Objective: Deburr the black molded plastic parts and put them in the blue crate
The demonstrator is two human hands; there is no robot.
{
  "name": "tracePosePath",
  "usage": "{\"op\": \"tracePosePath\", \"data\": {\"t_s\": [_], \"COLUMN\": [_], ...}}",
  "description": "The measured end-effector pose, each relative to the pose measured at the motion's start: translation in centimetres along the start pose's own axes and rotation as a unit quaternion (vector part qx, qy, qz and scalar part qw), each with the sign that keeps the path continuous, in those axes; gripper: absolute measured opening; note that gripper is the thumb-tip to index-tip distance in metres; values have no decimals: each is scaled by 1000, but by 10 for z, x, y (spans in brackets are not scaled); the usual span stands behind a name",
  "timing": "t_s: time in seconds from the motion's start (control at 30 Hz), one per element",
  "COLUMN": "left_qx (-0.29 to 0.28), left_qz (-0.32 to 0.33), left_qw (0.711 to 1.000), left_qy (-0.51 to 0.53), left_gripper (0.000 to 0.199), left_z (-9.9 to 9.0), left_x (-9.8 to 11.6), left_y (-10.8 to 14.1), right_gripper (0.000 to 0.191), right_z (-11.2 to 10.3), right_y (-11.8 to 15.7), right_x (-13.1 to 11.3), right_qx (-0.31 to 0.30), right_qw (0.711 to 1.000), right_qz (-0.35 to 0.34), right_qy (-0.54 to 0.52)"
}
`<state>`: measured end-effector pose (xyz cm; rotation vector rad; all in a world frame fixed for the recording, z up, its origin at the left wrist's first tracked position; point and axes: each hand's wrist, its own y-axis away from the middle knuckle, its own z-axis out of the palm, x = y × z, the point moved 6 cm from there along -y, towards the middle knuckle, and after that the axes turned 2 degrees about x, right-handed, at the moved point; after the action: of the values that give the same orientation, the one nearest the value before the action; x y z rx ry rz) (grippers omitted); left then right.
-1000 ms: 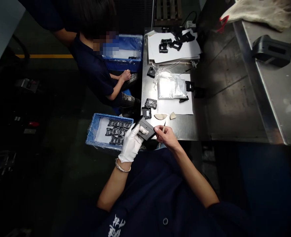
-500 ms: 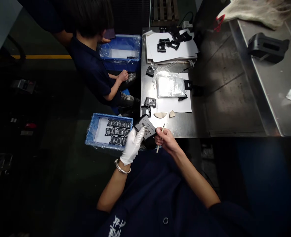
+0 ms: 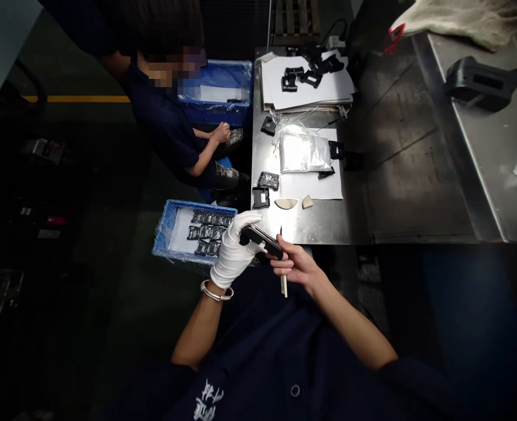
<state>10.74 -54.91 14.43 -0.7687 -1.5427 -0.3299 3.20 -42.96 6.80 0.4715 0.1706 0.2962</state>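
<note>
Gripped at one end by gloved L hand point(image 3: 235, 252), black part point(image 3: 264, 241) is tilted by near L corner of steel table point(image 3: 328, 225); bare R hand point(image 3: 299, 266) clasps pale-handled tool point(image 3: 284, 285), fingers touching part's other end. Prob. best: L steady, R braced vs. part, dark tip clear of L palm, go light.

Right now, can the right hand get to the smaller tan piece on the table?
Probably yes: the smaller tan piece lies just beyond the right hand with nothing seemingly between them, though that hand holds a thin pointed tool.
</note>
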Motion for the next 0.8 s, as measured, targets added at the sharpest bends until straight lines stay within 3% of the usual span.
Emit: {"op": "tracePosePath", "data": {"t_s": [0.1,0.2,0.3,0.43,0.5,0.6,0.7,0.73,0.8], "left_qx": [45,29,20,95,54,-61,-124,-131,-123], "left_qz": [-39,-82,-155,-183,-152,-122,-117,-115,-113], "left_qw": [998,992,980,978,987,990,985,985,986], "left_qy": [8,91,122,20,-5,-27,-22,-16,-13], "left_gripper": [69,71,55,21,15,18,24,25,30], "left_z": [4,21,36,23,17,17,22,24,26], "left_x": [-2,-6,-10,-7,0,6,7,7,9], "left_y": [2,10,15,6,-4,-12,-14,-15,-15], "right_gripper": [38,40,41,33,38,35,30,29,27], "right_z": [-2,-3,-4,-17,-25,-13,22,32,46], "right_y": [-2,-6,-12,-8,8,43,63,65,66], "right_x": [-4,-12,-11,-15,-37,-74,-90,-90,-86], "right_qx": [9,19,25,91,166,237,213,193,163], "right_qw": [999,991,985,969,924,794,656,627,606], "right_qz": [-45,-130,-170,-182,-257,-377,-406,-401,-393], "right_qy": [-10,-9,30,140,232,413,600,639,671]}}
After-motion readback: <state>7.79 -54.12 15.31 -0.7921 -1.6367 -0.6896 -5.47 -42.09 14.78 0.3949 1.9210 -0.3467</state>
